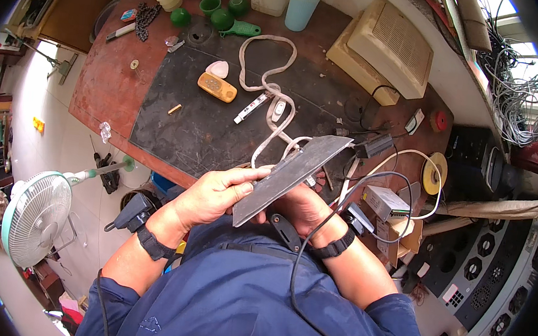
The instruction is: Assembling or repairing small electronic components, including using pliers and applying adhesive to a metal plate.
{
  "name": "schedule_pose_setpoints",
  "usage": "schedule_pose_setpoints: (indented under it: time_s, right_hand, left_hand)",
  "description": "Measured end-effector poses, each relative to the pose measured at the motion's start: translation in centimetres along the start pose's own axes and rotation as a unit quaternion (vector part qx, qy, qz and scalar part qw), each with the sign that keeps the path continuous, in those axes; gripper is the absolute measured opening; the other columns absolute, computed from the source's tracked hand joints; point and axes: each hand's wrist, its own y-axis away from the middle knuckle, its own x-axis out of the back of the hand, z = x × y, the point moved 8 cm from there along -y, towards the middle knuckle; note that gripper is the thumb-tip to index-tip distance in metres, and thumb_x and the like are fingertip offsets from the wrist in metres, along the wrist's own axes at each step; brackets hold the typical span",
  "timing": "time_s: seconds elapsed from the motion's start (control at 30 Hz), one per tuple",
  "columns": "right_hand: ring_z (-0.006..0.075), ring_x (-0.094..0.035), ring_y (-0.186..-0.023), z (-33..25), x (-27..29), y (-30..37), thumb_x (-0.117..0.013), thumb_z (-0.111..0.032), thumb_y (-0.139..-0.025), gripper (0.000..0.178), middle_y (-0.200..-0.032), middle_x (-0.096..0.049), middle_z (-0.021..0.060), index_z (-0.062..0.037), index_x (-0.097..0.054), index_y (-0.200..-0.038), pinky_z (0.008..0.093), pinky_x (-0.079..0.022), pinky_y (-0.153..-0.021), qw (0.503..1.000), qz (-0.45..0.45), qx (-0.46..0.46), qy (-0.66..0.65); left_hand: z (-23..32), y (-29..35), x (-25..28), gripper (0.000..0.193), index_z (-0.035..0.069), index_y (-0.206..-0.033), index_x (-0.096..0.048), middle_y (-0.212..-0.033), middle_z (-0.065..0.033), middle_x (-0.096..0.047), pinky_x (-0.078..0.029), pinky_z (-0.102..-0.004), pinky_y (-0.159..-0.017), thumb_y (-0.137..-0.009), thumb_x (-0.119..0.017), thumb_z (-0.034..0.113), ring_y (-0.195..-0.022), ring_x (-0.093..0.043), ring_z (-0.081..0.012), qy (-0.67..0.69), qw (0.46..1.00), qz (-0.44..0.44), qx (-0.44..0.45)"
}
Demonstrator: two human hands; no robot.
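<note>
A dark grey flat panel (296,179) is held tilted over the table's near edge, one long edge raised. My left hand (213,195) is closed on its left end, thumb on the upper face and fingers passing out of sight beneath. Under its right side is my right hand (310,212), palm turned up and fingers curled against the panel, partly hidden by it. A small part with a pale label (310,181) shows just past the panel's edge. A whitish cable (283,122) runs over the black mat to behind the panel.
On the table lie a yellow handheld device (217,87), a white power strip (251,108) and green cups (210,5). A light blue tumbler (305,5) and a beige case (389,45) stand at the back. A fan (39,219) is left; a black cable (294,284) crosses my body.
</note>
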Motion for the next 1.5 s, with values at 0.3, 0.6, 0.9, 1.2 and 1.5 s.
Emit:
schedule_pose_setpoints:
  time_s: [0.3, 0.6, 0.9, 1.2, 1.5]
  right_hand:
    - [0.0186, -0.064, -0.061, -0.2, -0.2, -0.4, -0.059, -0.037, -0.096, 0.032, -0.078, -0.066, 0.0108, -0.0066, -0.058, -0.105, 0.0286, -0.051, -0.057, 0.999, 0.006, 0.019, 0.031]
    - [0.0182, -0.063, -0.055, 0.0, 0.7, -0.3, -0.059, -0.039, -0.097, 0.032, -0.076, -0.067, 0.0107, -0.0081, -0.058, -0.106, 0.0266, -0.049, -0.048, 0.998, 0.02, 0.016, 0.049]
    - [0.018, -0.067, -0.063, -1.6, 2.6, 0.7, -0.064, -0.04, -0.092, 0.038, -0.084, -0.068, 0.0095, -0.0077, -0.057, -0.109, 0.027, -0.053, -0.051, 0.997, 0.049, 0.058, 0.022]
    - [0.0116, -0.066, -0.079, -3.0, 1.2, 2.1, -0.063, -0.045, -0.091, 0.043, -0.089, -0.067, 0.0037, -0.0036, -0.06, -0.104, 0.0234, -0.053, -0.068, 0.996, 0.022, 0.082, 0.028]
    - [0.0139, -0.064, -0.092, -3.9, -0.2, 3.0, -0.055, -0.059, -0.09, 0.064, -0.103, -0.062, 0.0074, 0.0017, -0.059, -0.109, 0.0253, -0.052, -0.079, 0.994, -0.003, 0.1, 0.051]
  left_hand:
    - [-0.5, -0.3, 0.1, 0.043, 0.0, -0.145, -0.044, -0.108, -0.0164, -0.067, -0.056, -0.0343, -0.083, -0.104, -0.046, 0.015, -0.092, -0.07, -0.0251, -0.039, 0.998, -0.011, -0.047]
    - [0.4, -0.3, -0.5, 0.047, 0.0, -0.144, -0.044, -0.106, -0.0128, -0.066, -0.055, -0.0299, -0.078, -0.102, -0.053, 0.018, -0.09, -0.066, -0.018, 0.035, 0.999, -0.003, -0.026]
    - [-4.6, 5.0, 8.7, 0.051, 0.0, -0.123, -0.057, -0.104, -0.0119, -0.059, -0.051, -0.0395, -0.083, -0.082, -0.076, 0.023, -0.096, -0.06, -0.028, -0.652, 0.688, 0.314, -0.052]
    - [-6.9, 4.7, 8.2, 0.069, 0.001, -0.123, -0.057, -0.108, -0.014, -0.054, -0.049, -0.0434, -0.088, -0.066, -0.086, 0.029, -0.104, -0.055, -0.033, -0.668, 0.69, 0.278, 0.007]
    - [-8.3, 4.7, 7.3, 0.054, -0.001, -0.121, -0.055, -0.11, -0.0122, -0.062, -0.051, -0.0313, -0.084, -0.073, -0.073, 0.015, -0.102, -0.062, -0.02, -0.096, 0.975, 0.125, 0.16]
